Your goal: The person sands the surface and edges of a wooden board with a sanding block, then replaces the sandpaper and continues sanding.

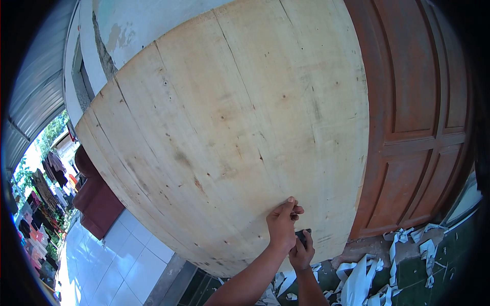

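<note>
A large pale wooden panel with dark cracks and knots stands upright and fills the middle of the head view. My left hand is at its lower right part, fingers pinched together close to the wood; whatever they hold is too small to make out. Just below and to the right, my right hand is closed around a small black object, whose lower part the fingers hide. The two hands are close together, in front of the panel's surface.
Right of the panel is a brown wooden door. White torn strips litter the dark green floor below. On the left are a dark red sofa, white floor tiles and hanging clothes.
</note>
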Demonstrator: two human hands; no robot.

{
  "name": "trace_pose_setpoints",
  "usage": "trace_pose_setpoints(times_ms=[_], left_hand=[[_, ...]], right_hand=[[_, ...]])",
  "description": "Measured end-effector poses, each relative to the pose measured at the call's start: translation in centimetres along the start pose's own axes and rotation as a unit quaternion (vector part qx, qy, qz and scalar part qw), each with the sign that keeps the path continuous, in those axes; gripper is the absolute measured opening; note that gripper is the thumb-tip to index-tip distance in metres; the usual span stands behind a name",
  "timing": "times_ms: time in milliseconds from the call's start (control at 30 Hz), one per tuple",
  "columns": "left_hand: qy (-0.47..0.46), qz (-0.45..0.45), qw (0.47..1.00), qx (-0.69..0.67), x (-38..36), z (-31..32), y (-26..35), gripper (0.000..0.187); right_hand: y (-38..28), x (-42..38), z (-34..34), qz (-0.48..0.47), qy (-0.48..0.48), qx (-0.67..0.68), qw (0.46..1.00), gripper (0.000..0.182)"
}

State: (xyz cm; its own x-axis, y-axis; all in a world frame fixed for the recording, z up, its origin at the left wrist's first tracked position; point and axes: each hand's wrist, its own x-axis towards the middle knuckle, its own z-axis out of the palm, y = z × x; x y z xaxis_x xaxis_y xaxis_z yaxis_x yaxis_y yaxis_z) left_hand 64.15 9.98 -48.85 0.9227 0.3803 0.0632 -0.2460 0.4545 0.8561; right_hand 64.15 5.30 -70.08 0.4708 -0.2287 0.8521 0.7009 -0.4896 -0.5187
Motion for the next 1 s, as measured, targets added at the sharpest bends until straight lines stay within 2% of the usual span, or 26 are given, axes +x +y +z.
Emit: trace_pose_setpoints(times_ms=[233, 333, 433, 633, 1000], left_hand=[[-0.014, 0.007, 1.000, 0.020, 0.2, -0.5, -0.3, 0.026], [-0.004, -0.004, 1.000, -0.016, 0.0, -0.1, -0.1, 0.025], [-0.010, -0.011, 0.999, -0.029, -0.1, -0.1, 0.1, 0.017], [-0.019, 0.005, 0.999, -0.027, 0.1, -2.0, 0.5, 0.020], [-0.005, -0.003, 0.999, -0.036, 0.1, -1.7, 0.8, 0.021]], right_hand=[[-0.4, 0.2, -0.2, 0.005, -0.008, -0.004, 1.000, 0.031], [-0.1, 0.3, -0.3, -0.005, -0.007, -0.004, 1.000, 0.030], [0.4, -0.2, -0.1, -0.007, -0.016, 0.003, 1.000, 0.018], [0.2, 0.0, -0.1, -0.001, -0.014, 0.015, 1.000, 0.018], [-0.1, 0.2, -0.2, -0.010, -0.014, 0.006, 1.000, 0.021]])
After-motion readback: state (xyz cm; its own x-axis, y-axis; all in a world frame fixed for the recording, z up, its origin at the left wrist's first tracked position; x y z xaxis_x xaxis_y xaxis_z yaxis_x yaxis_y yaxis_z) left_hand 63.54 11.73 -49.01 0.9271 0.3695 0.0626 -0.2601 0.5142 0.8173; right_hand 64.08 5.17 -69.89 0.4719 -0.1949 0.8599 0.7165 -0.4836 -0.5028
